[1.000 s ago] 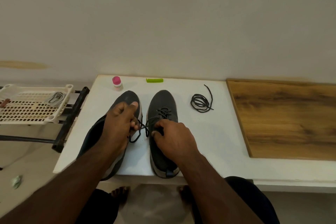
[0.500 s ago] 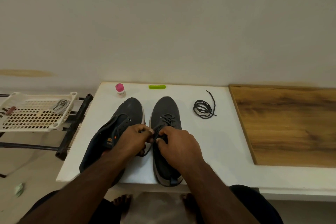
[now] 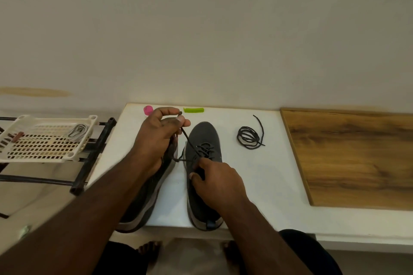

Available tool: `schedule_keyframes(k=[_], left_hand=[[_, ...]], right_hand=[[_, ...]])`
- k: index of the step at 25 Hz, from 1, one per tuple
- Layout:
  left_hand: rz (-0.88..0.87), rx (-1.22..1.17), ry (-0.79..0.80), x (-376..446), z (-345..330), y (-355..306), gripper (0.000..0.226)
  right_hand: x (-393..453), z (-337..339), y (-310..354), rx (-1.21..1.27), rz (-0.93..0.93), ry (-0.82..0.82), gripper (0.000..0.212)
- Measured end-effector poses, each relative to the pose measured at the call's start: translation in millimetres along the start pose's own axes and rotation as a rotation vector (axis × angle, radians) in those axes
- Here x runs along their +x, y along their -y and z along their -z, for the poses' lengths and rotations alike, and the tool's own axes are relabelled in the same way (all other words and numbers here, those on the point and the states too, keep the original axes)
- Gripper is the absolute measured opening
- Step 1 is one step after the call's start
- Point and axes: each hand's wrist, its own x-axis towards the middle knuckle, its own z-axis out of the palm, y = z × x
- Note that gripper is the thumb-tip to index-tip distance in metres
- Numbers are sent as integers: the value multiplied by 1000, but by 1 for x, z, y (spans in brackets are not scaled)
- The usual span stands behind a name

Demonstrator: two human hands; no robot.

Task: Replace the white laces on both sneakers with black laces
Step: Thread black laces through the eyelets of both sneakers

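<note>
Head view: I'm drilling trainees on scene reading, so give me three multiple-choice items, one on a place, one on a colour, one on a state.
1. Where is the coiled spare lace?
A. In the basket
B. On the table, right of the right shoe
C. On the wooden board

2. What colour is the small bar at the table's far edge?
A. Green
B. Blue
C. Red

3. What is the left hand doing?
A. Lying flat on the table
B. Pinching a lace end, pulled up taut
C. Lifting a shoe

Answers:
1 B: the coil lies on white table between right shoe and board.
2 A: it is bright green.
3 B: the black lace runs taut from the shoe to its fingertips.
</note>
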Motion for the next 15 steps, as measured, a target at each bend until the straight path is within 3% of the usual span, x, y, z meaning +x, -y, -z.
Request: schedule_keyframes(k=[2,8,11,13,15], left_hand=[[-60,67,21,5,1,-11,24],[-113,-247,35,24,7,-53,39],[-149,-10,138,22,1,-62,40],[-136,198,290,9,-3,-57,31],[-144,450,494,-9,-5,-45,21]], right_hand=[[-1,-1,-1,17,-1,6,27],[0,0,-2,28,6,-9,24],[-1,-1,-2,68,-7,-16,31],[-1,7,0,343,-123,-125,35],[5,24,-3,888,-307,-206,35]])
